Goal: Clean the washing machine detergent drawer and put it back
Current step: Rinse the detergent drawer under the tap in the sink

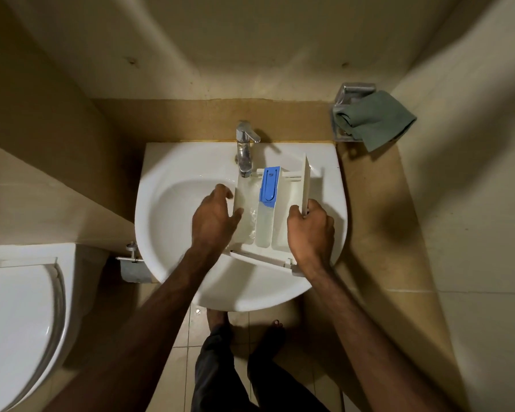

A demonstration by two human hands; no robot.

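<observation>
White plastic detergent drawer (275, 215) with a blue softener insert (269, 185) is sitting across the white ceramic basin (173, 215) in the middle of the frame, right under the chrome tap (245, 153). Water is running from the spout into the left compartment, so this looks like the rinse step, with the put-it-back part not started yet.

Right hand (311, 230) has its grip closed around the drawer's right side wall, fingers wrapped over the edge, holding it steady. Left hand (213, 218) is half open, thumb resting against the left wall and fingers spread over the bowl. It's touching the drawer but I wouldn't call it a proper hold.

Next move, I'd guess, is shifting the drawer sideways so the stream hits the other compartments, probably popping the blue insert out since gunk loves hiding under it. That needs the left hand to actually clamp down, because wet plastic is slippery. Green cloth (375, 120) hanging on the metal holder, upper right, would be handy for drying.
</observation>
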